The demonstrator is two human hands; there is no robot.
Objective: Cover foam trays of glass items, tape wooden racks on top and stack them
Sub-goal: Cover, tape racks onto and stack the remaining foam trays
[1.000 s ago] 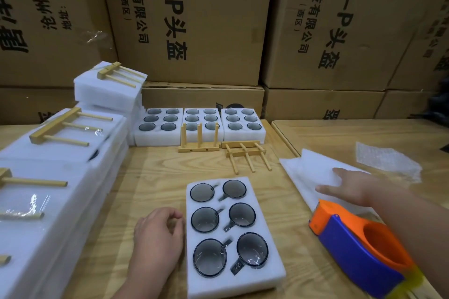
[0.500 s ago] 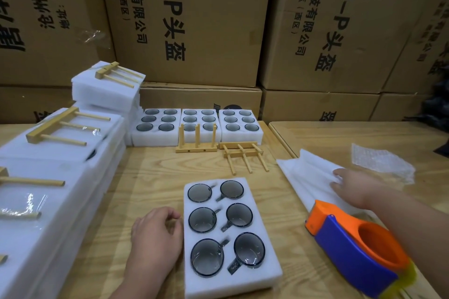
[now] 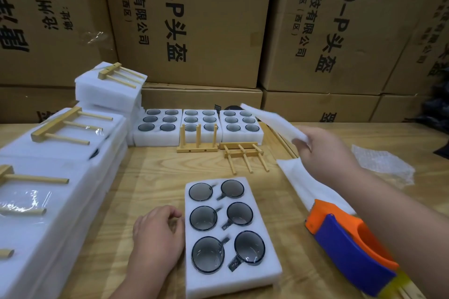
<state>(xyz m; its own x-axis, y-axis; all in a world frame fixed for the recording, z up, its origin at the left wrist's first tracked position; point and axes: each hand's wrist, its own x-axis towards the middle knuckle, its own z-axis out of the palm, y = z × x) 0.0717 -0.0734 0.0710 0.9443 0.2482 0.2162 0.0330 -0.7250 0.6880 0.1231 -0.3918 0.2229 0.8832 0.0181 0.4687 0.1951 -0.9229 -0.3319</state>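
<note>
Foam sheet [image 3: 269, 121] pinched in right hand [image 3: 324, 153] fingers; left hand [image 3: 155, 238] loosely curled beside foam tray [image 3: 264, 277].

Your right hand [image 3: 325, 153] was lying flat on the pile of white foam sheets [image 3: 313, 184] a moment ago. Now it is up in the air, above the pile. It pinches one thin foam sheet [image 3: 269, 120] by its near end. That sheet has come up off the pile. It now sticks out from your hand toward the back, over the right end of the row of foam trays [image 3: 240, 126] there. Your arm has swung to the left too, closer to the middle of the tabletop [image 3: 150, 177].
</note>
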